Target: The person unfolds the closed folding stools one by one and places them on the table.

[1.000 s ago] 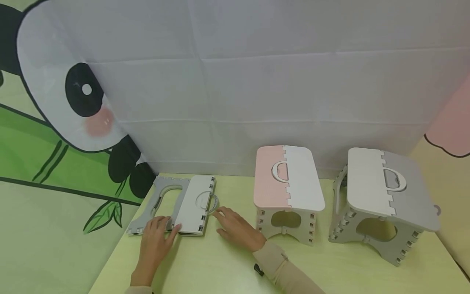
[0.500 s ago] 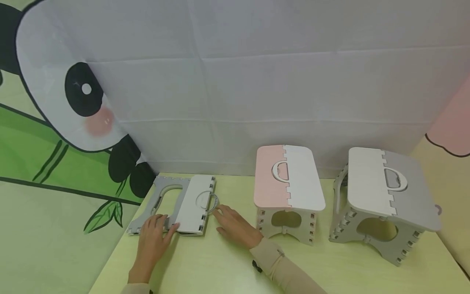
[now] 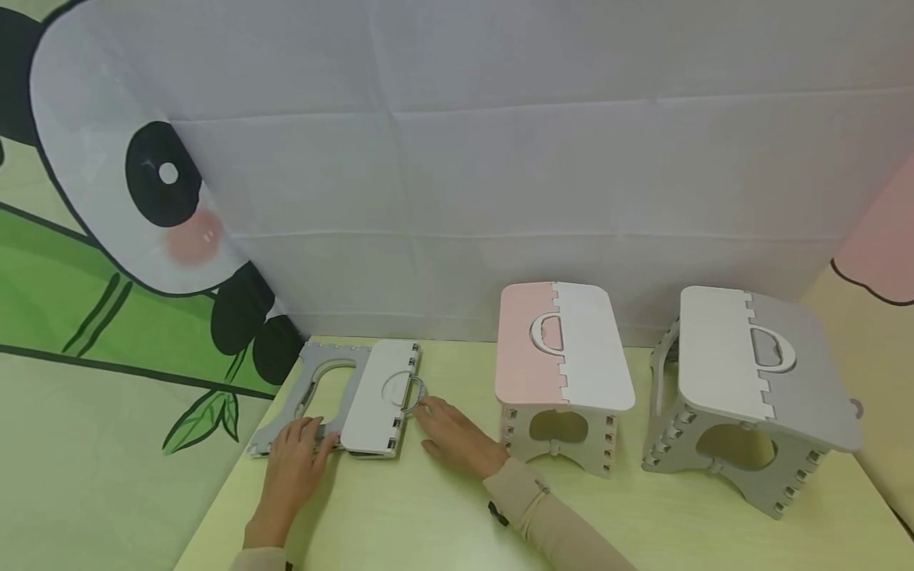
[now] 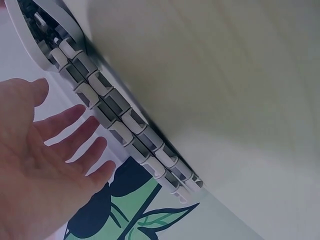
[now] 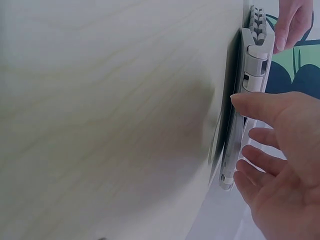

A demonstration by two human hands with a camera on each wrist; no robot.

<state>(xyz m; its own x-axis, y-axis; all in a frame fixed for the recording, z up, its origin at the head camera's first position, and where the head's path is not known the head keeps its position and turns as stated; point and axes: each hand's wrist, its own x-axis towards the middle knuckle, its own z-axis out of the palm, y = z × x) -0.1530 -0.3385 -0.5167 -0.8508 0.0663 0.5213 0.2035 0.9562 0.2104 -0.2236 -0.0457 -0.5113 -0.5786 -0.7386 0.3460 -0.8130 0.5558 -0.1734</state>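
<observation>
A folded step stool (image 3: 369,400), grey and white with a half-ring handle (image 3: 413,394), lies flat at the left of the table. At its near edge my left hand (image 3: 290,464) rests its fingers over the grey leg panel, the thumb beside the white panel. In the left wrist view the hinged edge (image 4: 120,120) runs past the loosely spread fingers of that hand. My right hand (image 3: 460,440) is at the stool's right side, fingertips right at the handle. The right wrist view shows its thumb and fingers apart alongside the folded stool (image 5: 254,65), gripping nothing.
Right of the hands stands an unfolded pink and white stool (image 3: 593,341). Farther right is a bigger white and grey stool (image 3: 717,349), also unfolded. The pale table (image 3: 400,523) meets a hanging cloth (image 3: 457,182) at the back and a panda-and-bamboo print on the left.
My left hand has slid slightly left and its thumb has come off the white panel. The right forearm has shifted a little left. The stools have stayed in place.
</observation>
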